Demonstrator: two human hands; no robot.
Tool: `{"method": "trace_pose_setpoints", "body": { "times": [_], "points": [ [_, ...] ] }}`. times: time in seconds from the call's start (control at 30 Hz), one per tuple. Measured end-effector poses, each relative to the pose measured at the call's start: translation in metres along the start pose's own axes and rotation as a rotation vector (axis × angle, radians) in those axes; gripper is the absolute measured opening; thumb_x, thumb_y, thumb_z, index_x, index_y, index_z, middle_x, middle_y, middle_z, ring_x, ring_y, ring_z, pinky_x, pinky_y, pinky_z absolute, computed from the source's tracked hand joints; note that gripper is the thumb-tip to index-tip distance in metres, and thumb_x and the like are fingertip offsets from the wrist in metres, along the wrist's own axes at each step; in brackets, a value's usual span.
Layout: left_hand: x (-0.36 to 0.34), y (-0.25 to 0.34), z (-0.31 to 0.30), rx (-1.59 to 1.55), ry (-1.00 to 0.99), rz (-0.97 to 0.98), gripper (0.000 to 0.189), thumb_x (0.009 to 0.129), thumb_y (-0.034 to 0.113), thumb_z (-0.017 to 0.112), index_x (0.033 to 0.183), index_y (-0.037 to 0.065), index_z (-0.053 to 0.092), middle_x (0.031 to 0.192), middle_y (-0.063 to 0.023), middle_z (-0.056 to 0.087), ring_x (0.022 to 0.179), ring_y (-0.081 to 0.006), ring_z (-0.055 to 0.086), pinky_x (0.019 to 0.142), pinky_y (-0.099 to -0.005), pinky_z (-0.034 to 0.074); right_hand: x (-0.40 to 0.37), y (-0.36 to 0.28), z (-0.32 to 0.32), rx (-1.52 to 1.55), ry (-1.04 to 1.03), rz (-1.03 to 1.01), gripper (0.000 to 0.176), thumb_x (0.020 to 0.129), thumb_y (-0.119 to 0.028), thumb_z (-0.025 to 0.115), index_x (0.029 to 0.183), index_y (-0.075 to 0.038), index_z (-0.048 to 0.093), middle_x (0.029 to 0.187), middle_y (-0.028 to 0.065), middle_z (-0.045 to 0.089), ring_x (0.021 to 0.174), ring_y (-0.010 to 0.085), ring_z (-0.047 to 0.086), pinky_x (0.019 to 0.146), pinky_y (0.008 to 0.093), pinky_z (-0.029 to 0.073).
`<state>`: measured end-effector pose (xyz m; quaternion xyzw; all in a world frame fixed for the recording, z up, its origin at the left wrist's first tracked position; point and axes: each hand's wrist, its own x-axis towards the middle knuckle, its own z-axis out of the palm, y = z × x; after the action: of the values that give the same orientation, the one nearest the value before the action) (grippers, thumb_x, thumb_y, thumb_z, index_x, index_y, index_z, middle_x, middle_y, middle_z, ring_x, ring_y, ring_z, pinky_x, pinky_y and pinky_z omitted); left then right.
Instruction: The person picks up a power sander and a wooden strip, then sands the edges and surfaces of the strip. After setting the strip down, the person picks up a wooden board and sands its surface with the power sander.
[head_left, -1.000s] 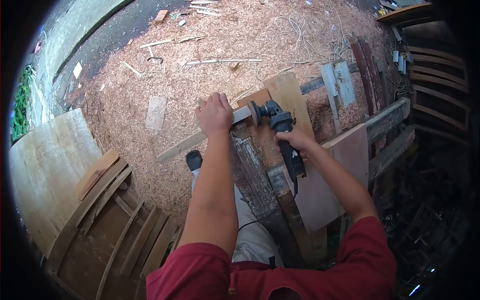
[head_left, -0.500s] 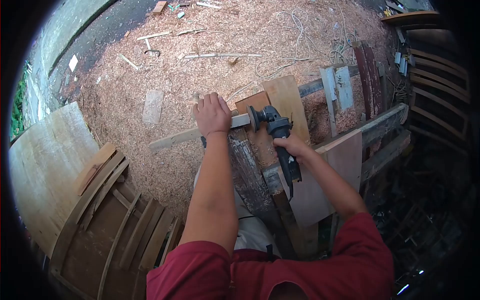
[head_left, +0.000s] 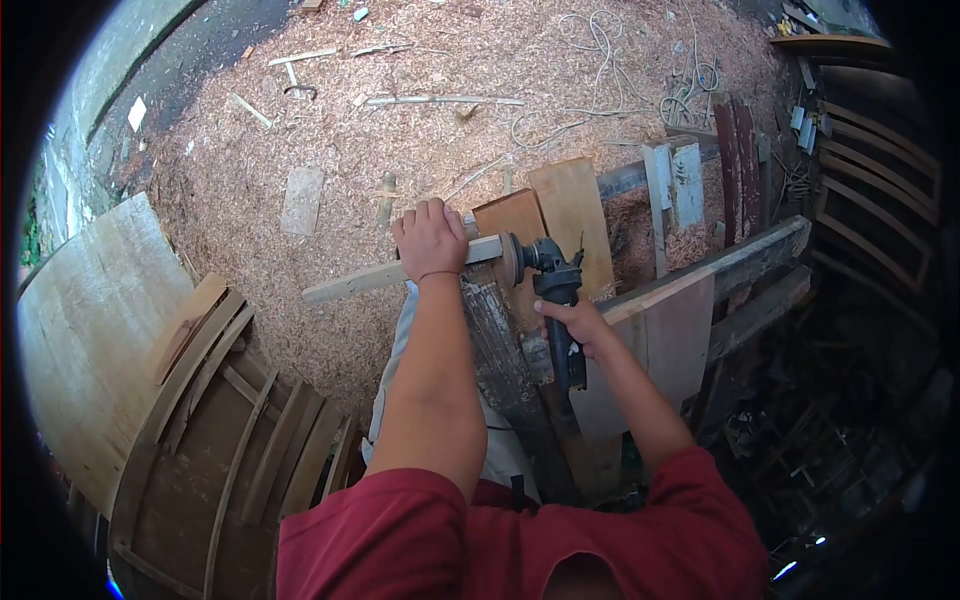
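My left hand (head_left: 432, 240) is closed over a pale wooden strip (head_left: 360, 281), which sticks out to the left beyond my fingers. My right hand (head_left: 575, 324) wraps round the body of a black angle grinder (head_left: 557, 285). The grinder's round disc (head_left: 511, 258) stands on edge at the strip's right end, and the two appear to touch. Beneath them are a reddish-brown board (head_left: 511, 214) and a light plywood board (head_left: 572, 220). A weathered, paint-flaked plank (head_left: 494, 325) runs down below the strip.
Wood shavings (head_left: 330, 180) cover the ground ahead, with a pale cord (head_left: 605, 80) looping across them. Curved wooden frames (head_left: 240, 440) lean at lower left beside a plywood sheet (head_left: 90, 330). Long beams (head_left: 760, 250) cross to the right, near more slatted frames (head_left: 880, 180).
The grinder and my right hand have shifted slightly left and tilted more upright. My left hand and the strip have dropped a little in view, with the grip kept.
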<state>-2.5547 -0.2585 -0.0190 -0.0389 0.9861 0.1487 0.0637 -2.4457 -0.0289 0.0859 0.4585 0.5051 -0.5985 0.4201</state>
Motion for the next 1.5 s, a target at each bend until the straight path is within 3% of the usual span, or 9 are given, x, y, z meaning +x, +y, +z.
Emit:
{"method": "trace_pose_setpoints", "body": {
  "times": [0.33,1.5],
  "points": [
    [-0.003,-0.002,0.002,-0.021,-0.047,-0.006,0.020,0.100,0.028,0.052,0.094,0.013,0.065,0.093,-0.0071,0.067,0.093,-0.0291,0.064,0.093,-0.0461,0.046,0.008,0.002,-0.005,-0.048,-0.001,-0.006,0.020,0.087,-0.015,0.079,0.096,-0.001,0.067,0.080,0.0085,0.070,0.066,0.0206,0.071,0.063,0.0364,0.059],
    [-0.003,-0.002,0.003,-0.039,-0.051,-0.011,0.020,0.099,0.027,0.053,0.093,0.012,0.063,0.092,-0.0073,0.066,0.093,-0.0295,0.063,0.093,-0.0458,0.046,0.017,-0.010,-0.013,-0.098,-0.020,0.015,0.020,0.087,-0.011,0.077,0.099,-0.003,0.063,0.081,0.0087,0.070,0.070,0.0213,0.072,0.065,0.0369,0.059]
  ]
}}
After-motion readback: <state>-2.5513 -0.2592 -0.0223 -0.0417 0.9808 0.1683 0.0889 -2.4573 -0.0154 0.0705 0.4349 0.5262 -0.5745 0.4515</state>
